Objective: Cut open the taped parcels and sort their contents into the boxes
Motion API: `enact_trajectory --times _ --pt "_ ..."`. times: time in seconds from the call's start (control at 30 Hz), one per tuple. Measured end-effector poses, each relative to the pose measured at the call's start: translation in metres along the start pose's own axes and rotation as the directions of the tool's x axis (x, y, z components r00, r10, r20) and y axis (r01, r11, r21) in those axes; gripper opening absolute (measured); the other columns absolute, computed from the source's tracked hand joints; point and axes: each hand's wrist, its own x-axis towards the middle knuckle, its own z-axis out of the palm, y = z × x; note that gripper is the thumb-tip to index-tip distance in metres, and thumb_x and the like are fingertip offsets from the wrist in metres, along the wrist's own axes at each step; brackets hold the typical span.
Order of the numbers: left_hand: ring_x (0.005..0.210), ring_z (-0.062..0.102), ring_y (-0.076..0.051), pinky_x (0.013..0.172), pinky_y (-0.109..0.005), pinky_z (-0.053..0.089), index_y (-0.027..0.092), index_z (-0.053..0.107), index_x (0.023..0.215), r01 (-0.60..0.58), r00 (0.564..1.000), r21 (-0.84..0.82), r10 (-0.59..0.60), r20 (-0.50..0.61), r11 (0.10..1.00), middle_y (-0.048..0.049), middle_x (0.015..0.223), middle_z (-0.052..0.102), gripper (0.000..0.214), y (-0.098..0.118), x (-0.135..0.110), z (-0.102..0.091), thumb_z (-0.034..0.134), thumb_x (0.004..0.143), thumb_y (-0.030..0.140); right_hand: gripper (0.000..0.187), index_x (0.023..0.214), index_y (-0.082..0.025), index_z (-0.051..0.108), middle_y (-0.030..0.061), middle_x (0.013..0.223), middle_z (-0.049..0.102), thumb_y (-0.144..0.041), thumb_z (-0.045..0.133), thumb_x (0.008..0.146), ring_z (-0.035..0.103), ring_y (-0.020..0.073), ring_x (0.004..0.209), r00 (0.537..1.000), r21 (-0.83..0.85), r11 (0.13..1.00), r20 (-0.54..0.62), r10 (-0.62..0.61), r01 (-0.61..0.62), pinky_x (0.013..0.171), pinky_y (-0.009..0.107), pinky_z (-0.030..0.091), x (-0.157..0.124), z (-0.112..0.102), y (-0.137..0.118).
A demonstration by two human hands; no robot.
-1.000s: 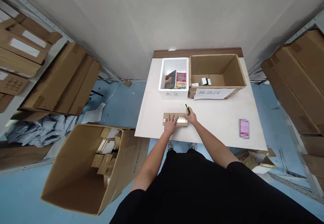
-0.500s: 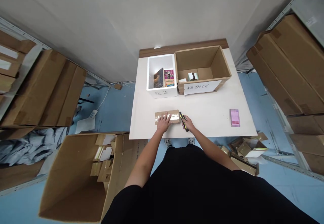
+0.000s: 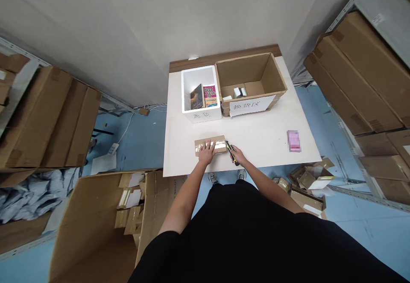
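Note:
A small brown cardboard box with shiny tape along its top lies near the front edge of the white table. My left hand rests on top of it, fingers spread and flat. In my right hand is a yellow and black utility knife, gripped in closed fingers. Its front end is at the right end of the box; whether the blade touches the cardboard I cannot tell.
Behind stand a white foam box holding books and an open carton with small boxes inside. A pink pixelated item lies at the table's right. On the floor at left, a large carton holds several smaller boxes. Shelves flank both sides.
The whole view has turned slightly, so the table appears tilted. Both hands, the small box and the knife keep nearly the same places relative to each other.

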Motion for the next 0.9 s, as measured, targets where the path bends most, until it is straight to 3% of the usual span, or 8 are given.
enact_trajectory --times 0.17,0.53,0.7,0.9 --pt "0.166 0.016 -0.037 0.129 -0.058 0.026 0.034 0.021 0.173 0.003 1.0 -0.023 -0.003 0.01 1.0 -0.005 0.181 0.016 0.07 0.002 0.0 -0.003 0.037 0.109 0.055 0.061 0.15 -0.023 0.049 -0.0081 0.062 0.057 -0.05 0.061 0.096 0.053 0.0129 0.045 0.996 -0.034 0.999 -0.092 -0.016 0.013 0.044 0.022 0.05 0.004 0.003 -0.005" --pt "0.166 0.012 -0.037 0.13 -0.059 0.024 0.034 0.021 0.173 0.0 1.0 -0.055 0.0 0.002 0.998 -0.0045 0.182 0.015 0.07 0.003 -0.002 -0.003 0.038 0.109 0.054 0.055 0.148 -0.024 0.053 -0.0093 0.06 0.053 -0.048 0.058 0.099 0.049 0.011 0.044 0.998 -0.152 0.988 -0.052 -0.034 0.026 0.044 0.019 0.049 0.006 0.004 -0.014" --pt "0.166 0.015 -0.038 0.131 -0.058 0.024 0.032 0.02 0.174 0.001 1.0 -0.05 0.0 0.007 0.999 -0.0045 0.182 0.013 0.07 0.003 -0.002 -0.004 0.036 0.109 0.054 0.054 0.149 -0.023 0.053 -0.0096 0.059 0.053 -0.044 0.057 0.099 0.049 0.0111 0.044 0.998 -0.132 0.99 -0.025 -0.058 0.054 0.044 0.019 0.049 -0.001 0.002 -0.005" --pt "0.166 0.014 -0.037 0.131 -0.06 0.024 0.035 0.02 0.173 0.0 1.0 -0.049 -0.001 -0.014 0.999 -0.0033 0.181 0.018 0.069 0.005 -0.004 0.0 0.037 0.109 0.054 0.059 0.157 -0.023 0.048 -0.0101 0.058 0.055 -0.038 0.056 0.101 0.05 0.0109 0.042 1.0 -0.161 0.987 -0.016 -0.007 0.004 0.042 0.019 0.049 -0.019 0.0 0.009"
